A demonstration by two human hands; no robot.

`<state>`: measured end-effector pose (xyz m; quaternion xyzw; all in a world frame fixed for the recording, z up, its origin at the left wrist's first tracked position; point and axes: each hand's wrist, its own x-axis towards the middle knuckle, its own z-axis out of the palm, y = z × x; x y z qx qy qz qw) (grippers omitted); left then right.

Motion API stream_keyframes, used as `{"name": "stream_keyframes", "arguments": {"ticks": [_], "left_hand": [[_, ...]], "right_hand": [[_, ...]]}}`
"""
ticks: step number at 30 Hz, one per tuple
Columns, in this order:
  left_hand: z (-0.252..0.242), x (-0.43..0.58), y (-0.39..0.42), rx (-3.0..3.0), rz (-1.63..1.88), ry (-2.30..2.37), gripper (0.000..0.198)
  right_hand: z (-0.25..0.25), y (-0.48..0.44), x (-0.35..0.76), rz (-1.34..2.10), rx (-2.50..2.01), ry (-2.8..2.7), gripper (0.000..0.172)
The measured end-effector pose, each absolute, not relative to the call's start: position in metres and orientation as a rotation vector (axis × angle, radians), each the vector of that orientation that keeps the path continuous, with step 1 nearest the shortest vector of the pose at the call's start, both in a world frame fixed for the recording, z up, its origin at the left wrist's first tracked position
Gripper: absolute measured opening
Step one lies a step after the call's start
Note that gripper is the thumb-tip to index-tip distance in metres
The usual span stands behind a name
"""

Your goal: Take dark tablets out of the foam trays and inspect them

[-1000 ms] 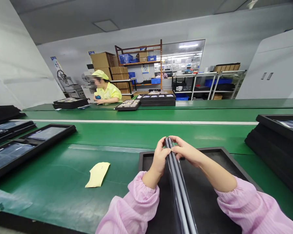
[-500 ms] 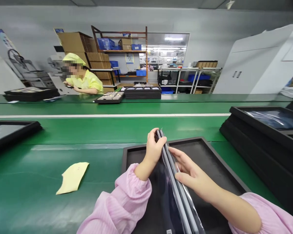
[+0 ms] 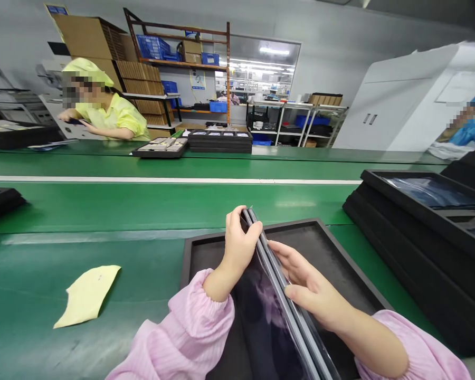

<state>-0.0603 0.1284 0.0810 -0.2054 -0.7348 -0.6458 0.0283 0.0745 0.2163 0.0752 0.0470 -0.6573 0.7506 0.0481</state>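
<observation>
Head camera view: two flat panels (image 3: 275,269) stand on edge side by side in front of the person, their grey rims pressed close together and running from the middle of the picture down past its bottom edge. A dark, glossy face shows on the left one, with clear film along the pair. The left hand (image 3: 239,237) is clamped on both panels at their far upper corner, thumb on the near side and fingers around the far end. The right hand (image 3: 306,279) lies along the right side of the pair, nearer the person, thumb and fingers spread apart; its fingertips are partly hidden. The two hands are apart from each other, and both wrists come out of pink sleeves (image 3: 200,311).

Under the panels is a shallow black tray (image 3: 301,237) on the green tabletop (image 3: 142,285); whether their lower edges touch it cannot be told. A torn piece of yellow paper (image 3: 89,295) lies to the left of the tray. To the right rises a stack of black trays (image 3: 399,253), with film-covered panels in the top one. Across the tabletop, a co-worker in yellow (image 3: 116,119) leans over, near small trays (image 3: 160,148) of pale pieces.
</observation>
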Motion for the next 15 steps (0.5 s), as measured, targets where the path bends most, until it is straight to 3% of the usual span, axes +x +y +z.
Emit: {"name": "stream_keyframes", "arguments": {"ticks": [6, 11, 15], "left_hand": [[0.080, -0.061, 0.129, -0.659, -1.960, -2.280, 0.046], [0.080, -0.061, 0.127, -0.666, -1.898, -2.278, 0.043], [0.083, -0.058, 0.124, -0.671, -1.845, -2.270, 0.044]], "right_hand": [[0.087, 0.219, 0.085, 2.242, 0.140, -2.146, 0.062], [0.100, 0.221, 0.098, 2.117, 0.137, -2.457, 0.072], [0.107, 0.223, 0.100, 2.020, 0.191, -2.583, 0.067]]}}
